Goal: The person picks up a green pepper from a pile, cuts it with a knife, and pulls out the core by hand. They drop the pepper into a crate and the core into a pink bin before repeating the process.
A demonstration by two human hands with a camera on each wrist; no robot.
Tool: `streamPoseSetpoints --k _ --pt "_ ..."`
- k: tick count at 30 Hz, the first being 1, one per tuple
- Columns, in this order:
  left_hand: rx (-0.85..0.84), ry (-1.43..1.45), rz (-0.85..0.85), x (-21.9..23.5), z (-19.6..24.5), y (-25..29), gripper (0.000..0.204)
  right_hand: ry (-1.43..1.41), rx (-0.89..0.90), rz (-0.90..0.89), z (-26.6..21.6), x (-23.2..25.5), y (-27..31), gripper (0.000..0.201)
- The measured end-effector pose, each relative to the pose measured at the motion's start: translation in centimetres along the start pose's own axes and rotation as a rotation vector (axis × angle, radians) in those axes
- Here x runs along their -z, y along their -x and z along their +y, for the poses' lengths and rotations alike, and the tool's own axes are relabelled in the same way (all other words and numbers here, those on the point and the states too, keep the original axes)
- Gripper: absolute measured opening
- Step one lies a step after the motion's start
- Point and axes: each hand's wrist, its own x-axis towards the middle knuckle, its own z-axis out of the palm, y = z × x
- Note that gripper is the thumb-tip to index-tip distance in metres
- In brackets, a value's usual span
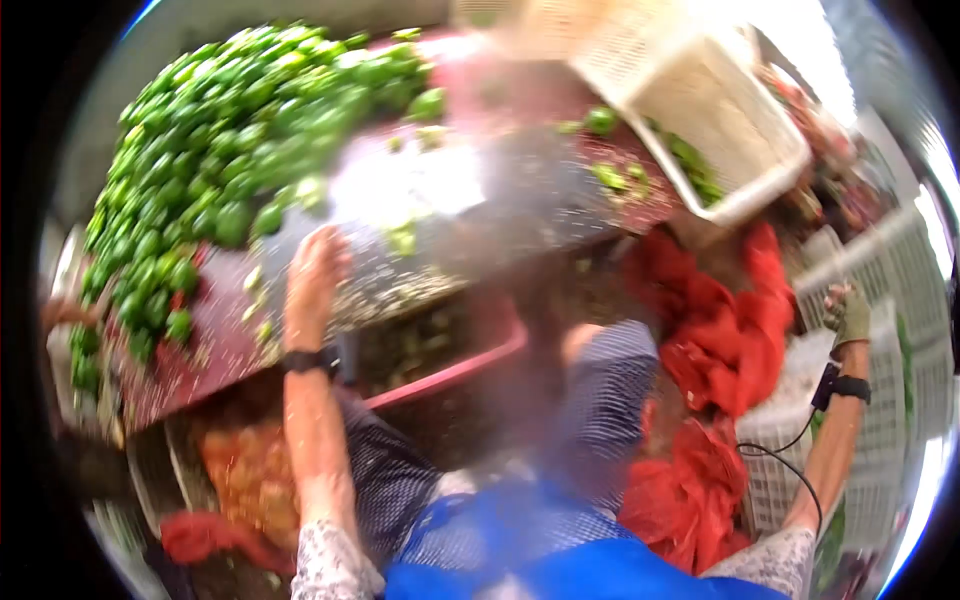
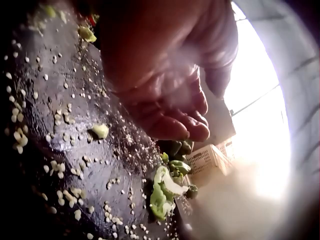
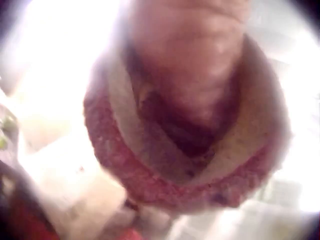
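Note:
My bare left hand [image 1: 318,265] is over the near edge of the dark wet board [image 1: 515,190]. In the left wrist view its fingers [image 2: 172,125] bend loosely, with nothing seen between them. A cut piece of green pepper [image 2: 161,195] lies on the board beyond the fingertips, among scattered pale seeds. Far to the right, my right hand [image 1: 848,312] wears a light glove and is beside white crates. The right wrist view shows the glove's reddish coated edge [image 3: 165,192] close up and blurred; no held thing shows there.
A large heap of green peppers [image 1: 215,130] covers the left of the table. At the back right a white crate [image 1: 735,130] holds some green pieces. Red mesh sacks [image 1: 715,330] lie right of my knees, and a pink-rimmed tub [image 1: 450,370] stands below the board.

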Motion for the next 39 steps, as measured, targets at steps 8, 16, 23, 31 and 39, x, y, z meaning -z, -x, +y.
streamPoseSetpoints --k 8,16,23,31,39 --pt "-0.017 0.125 -0.049 1.1 1.7 -0.5 0.023 0.675 0.663 -1.163 -5.4 -50.3 18.2 0.044" --pt "-0.022 0.041 -0.117 1.9 2.1 -1.2 0.026 0.829 0.45 -1.195 8.5 -67.5 25.3 0.033" --pt "0.077 -0.056 -0.213 -0.2 0.0 -0.5 0.04 0.161 0.726 -1.428 6.0 -60.5 28.8 0.034" --pt "0.203 -0.001 -0.234 -1.9 0.3 0.7 0.046 0.411 1.05 -1.271 2.6 -56.8 31.5 0.035" --pt "0.146 -0.102 -0.294 -4.1 -1.2 0.8 0.041 0.473 1.07 -1.275 4.1 -56.2 29.9 0.025"
